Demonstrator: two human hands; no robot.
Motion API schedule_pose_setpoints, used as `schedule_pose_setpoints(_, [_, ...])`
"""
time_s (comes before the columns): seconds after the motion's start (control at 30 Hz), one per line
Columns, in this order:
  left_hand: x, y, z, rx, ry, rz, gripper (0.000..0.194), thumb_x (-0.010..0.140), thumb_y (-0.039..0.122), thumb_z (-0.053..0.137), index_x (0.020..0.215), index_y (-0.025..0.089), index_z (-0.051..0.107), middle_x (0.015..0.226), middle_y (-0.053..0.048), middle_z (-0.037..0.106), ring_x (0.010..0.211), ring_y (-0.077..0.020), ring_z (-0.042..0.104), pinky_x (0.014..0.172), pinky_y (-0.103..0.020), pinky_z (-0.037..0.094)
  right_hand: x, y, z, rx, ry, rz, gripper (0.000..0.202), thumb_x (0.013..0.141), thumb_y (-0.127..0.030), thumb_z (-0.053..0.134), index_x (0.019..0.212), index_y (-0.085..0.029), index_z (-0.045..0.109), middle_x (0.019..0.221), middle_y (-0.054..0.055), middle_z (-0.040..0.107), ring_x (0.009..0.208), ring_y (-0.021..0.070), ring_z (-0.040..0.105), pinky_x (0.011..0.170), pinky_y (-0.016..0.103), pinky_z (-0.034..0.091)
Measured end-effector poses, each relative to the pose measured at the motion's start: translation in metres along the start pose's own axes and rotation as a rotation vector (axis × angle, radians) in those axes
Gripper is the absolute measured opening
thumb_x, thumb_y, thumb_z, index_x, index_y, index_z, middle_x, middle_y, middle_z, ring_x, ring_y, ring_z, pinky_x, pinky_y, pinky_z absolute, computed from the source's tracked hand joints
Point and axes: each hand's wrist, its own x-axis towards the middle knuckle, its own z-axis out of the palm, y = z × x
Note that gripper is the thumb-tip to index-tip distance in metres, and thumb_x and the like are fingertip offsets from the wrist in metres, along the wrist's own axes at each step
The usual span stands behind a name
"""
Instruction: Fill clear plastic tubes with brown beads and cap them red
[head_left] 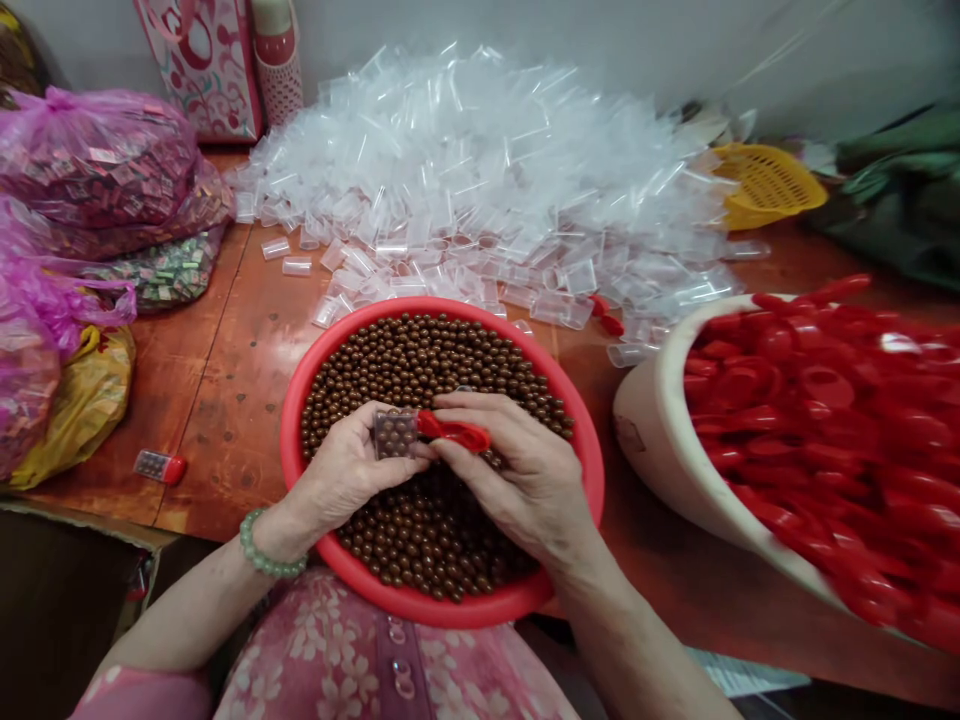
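Note:
Above a red basin of small brown balls, my two hands meet near the middle. My left hand grips a clear plastic container with brown balls inside, its thumb below and fingers behind. From the right, my right hand holds a red cap between thumb and fingers, against the container's right end. A green bead bracelet circles the left wrist. The fingers partly cover where cap and container meet.
Clear empty containers are heaped behind the basin. A white bucket of red caps stands right. Filled bags lie left, near a closed filled container. A yellow basket sits back right.

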Motion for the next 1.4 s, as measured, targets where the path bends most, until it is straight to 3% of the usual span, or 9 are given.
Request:
schedule_pose_setpoints(0.17, [0.001,0.0,0.001,-0.161,-0.044,-0.077,0.04,0.059,0.008,0.08,0.092,0.015,0.058,0.092,-0.002,0.069,0.084,-0.0138,0.068,0.087,-0.031,0.05,-0.002,0.002,0.001,0.208,0.187,0.154,0.006,0.084,-0.019,0.066,0.084,-0.023,0.062,0.083,0.002,0.071,0.077,0.0171,0.067,0.072,0.032,0.056])
schedule_pose_setpoints(0.43, [0.002,-0.001,-0.001,-0.013,-0.052,-0.027,0.034,0.061,0.015,0.081,0.087,0.014,0.059,0.084,0.0,0.067,0.078,-0.0109,0.063,0.082,-0.027,0.046,0.002,0.004,0.011,0.175,0.273,0.315,0.009,0.082,-0.021,0.061,0.079,-0.022,0.053,0.063,-0.005,0.059,0.047,0.0102,0.055,0.045,0.021,0.048])
schedule_pose_setpoints(0.53, [0.003,-0.002,-0.002,0.046,-0.006,0.029,0.031,0.062,0.015,0.08,0.085,0.014,0.06,0.081,0.002,0.065,0.078,-0.0099,0.059,0.081,-0.026,0.044,0.0,0.01,0.015,-0.073,0.218,0.104,0.008,0.087,-0.017,0.055,0.093,-0.021,0.056,0.07,-0.002,0.064,0.053,0.0117,0.061,0.052,0.023,0.053])
schedule_pose_setpoints(0.67, [0.003,-0.004,-0.004,0.084,0.026,0.012,0.03,0.061,0.013,0.079,0.084,0.014,0.06,0.079,0.002,0.063,0.076,-0.0103,0.057,0.079,-0.027,0.043,-0.005,0.014,0.015,-0.318,0.008,-0.217,0.03,0.094,-0.016,0.044,0.123,-0.015,0.052,0.102,0.013,0.07,0.091,0.0214,0.07,0.077,0.033,0.06])
schedule_pose_setpoints(0.83, [0.003,-0.004,-0.005,0.047,0.01,-0.04,0.034,0.057,0.017,0.082,0.082,0.013,0.06,0.078,0.001,0.062,0.074,-0.011,0.055,0.076,-0.027,0.042,-0.004,0.008,0.004,-0.403,-0.274,-0.198,0.049,0.099,-0.029,0.038,0.142,-0.007,0.034,0.118,0.022,0.063,0.101,0.0281,0.068,0.079,0.041,0.061])
schedule_pose_setpoints(1.0, [0.001,-0.002,-0.006,0.005,-0.031,-0.085,0.037,0.056,0.019,0.083,0.085,0.012,0.061,0.078,0.0,0.062,0.073,-0.0108,0.054,0.073,-0.026,0.042,0.003,0.003,-0.009,-0.437,-0.452,-0.276,0.052,0.1,-0.04,0.034,0.14,-0.006,0.038,0.109,0.019,0.065,0.09,0.0274,0.069,0.07,0.038,0.061])
schedule_pose_setpoints(1.2, [-0.001,0.003,-0.004,-0.158,-0.088,-0.101,0.034,0.063,0.019,0.081,0.09,0.013,0.062,0.084,-0.002,0.065,0.081,-0.0137,0.061,0.084,-0.03,0.046,0.006,0.011,-0.01,-0.284,-0.328,-0.329,0.028,0.098,-0.03,0.047,0.12,-0.016,0.056,0.091,0.01,0.067,0.078,0.0202,0.067,0.07,0.032,0.058])
schedule_pose_setpoints(1.3, [-0.002,0.006,-0.002,-0.191,-0.069,-0.121,0.032,0.065,0.012,0.076,0.094,0.014,0.062,0.091,-0.002,0.066,0.083,-0.0139,0.063,0.085,-0.031,0.049,0.008,0.014,-0.008,-0.122,-0.234,-0.196,0.02,0.095,-0.026,0.052,0.112,-0.017,0.061,0.1,0.011,0.065,0.09,0.0193,0.066,0.078,0.032,0.057])
schedule_pose_setpoints(1.4, [-0.003,0.007,-0.002,-0.185,-0.098,-0.156,0.036,0.063,0.005,0.071,0.096,0.014,0.064,0.097,-0.004,0.068,0.088,-0.0151,0.065,0.089,-0.033,0.048,0.01,0.016,-0.008,0.111,-0.168,0.032,0.026,0.091,-0.029,0.061,0.116,-0.022,0.06,0.092,0.005,0.067,0.083,0.0174,0.066,0.075,0.031,0.057])
